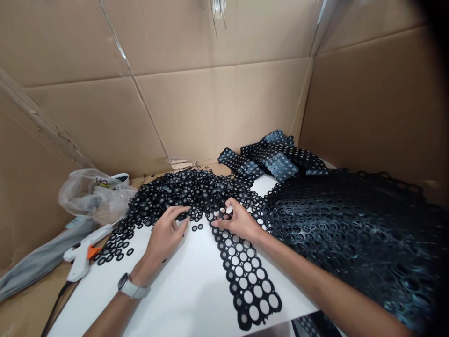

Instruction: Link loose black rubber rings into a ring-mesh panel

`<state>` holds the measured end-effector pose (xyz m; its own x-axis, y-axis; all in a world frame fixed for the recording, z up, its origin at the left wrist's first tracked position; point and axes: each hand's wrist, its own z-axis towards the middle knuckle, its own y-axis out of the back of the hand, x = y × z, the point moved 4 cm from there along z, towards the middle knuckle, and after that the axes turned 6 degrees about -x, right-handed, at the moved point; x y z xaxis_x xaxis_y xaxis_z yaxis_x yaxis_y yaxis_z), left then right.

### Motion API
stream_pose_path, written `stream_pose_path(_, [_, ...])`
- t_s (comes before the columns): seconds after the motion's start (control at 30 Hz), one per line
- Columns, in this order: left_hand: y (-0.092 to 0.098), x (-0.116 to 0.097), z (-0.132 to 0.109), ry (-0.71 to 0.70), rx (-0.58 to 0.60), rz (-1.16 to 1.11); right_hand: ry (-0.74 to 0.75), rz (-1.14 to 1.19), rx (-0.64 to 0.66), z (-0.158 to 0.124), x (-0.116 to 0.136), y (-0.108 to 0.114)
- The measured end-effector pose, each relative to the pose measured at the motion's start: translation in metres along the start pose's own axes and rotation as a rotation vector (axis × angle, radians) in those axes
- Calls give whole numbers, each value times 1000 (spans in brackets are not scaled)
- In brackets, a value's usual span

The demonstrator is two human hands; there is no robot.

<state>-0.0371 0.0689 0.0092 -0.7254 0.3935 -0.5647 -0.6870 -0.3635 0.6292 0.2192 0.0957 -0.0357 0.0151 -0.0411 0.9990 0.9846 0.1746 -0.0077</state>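
Observation:
My left hand [169,235] hovers at the front edge of a heap of loose black rings [178,187]. Its thumb and fingers are curved and apart, and no ring shows held between them. A few single rings [197,227] lie on the white board between my hands. A strip of black rings joined in rows [248,267] runs toward me across the board. At the strip's far end, my right hand [238,220] is closed on its edge, fingers bent over the rings. What lies under those fingertips is partly hidden.
A white glue gun [81,252] with an orange trigger lies left, beside grey cloth [45,257] and a clear plastic bag [96,196]. On the right spreads a large black ring mesh [351,229]. Dotted black sheets [280,157] sit behind, against cardboard walls [217,107].

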Motion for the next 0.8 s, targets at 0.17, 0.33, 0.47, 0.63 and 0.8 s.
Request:
stream_pose_path(0.17, [-14,-35,-15,-185,100,-106,-56,132,37,-3,7,-4])
stream_pose_path(0.33, [-22,-39,-21,-244,152,-117,-100,194,100,-9,17,-8])
stream_pose_path(0.47, [-22,-36,-21,-263,144,-132,-100,232,123,-10,20,-11])
stream_pose_path(0.63, [-24,-35,-24,-224,163,-82,-51,228,137,-8,22,-13])
stream_pose_path(0.8, [-22,-43,-22,-84,119,-171,34,191,123,-12,25,-17])
